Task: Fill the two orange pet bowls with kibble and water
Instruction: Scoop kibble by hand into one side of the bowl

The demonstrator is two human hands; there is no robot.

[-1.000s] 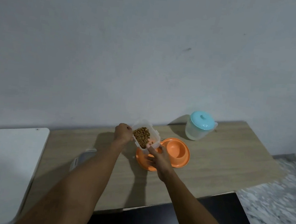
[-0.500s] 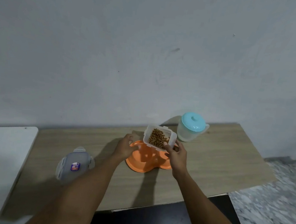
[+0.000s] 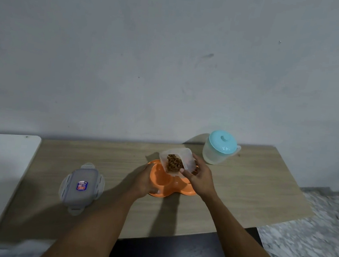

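Observation:
An orange double pet bowl (image 3: 164, 182) sits mid-table on the wooden table (image 3: 241, 193). My left hand (image 3: 144, 179) grips its left rim. My right hand (image 3: 198, 177) holds a clear plastic container (image 3: 184, 157) of brown kibble (image 3: 174, 162), tilted to the left above the left bowl, whose orange bottom shows. The right bowl is mostly hidden behind my right hand and the container. A translucent water jug with a light blue lid (image 3: 220, 146) stands upright at the back right.
The container's grey lid (image 3: 81, 188) with a blue and red label lies flat on the table at the left. A white surface (image 3: 1, 166) adjoins the table's left end. A dark bench (image 3: 173, 255) and marble floor (image 3: 308, 245) lie below.
My left hand let go of the container and took hold of the bowl's left rim. My right hand carried the container over the bowls and has tilted it leftward.

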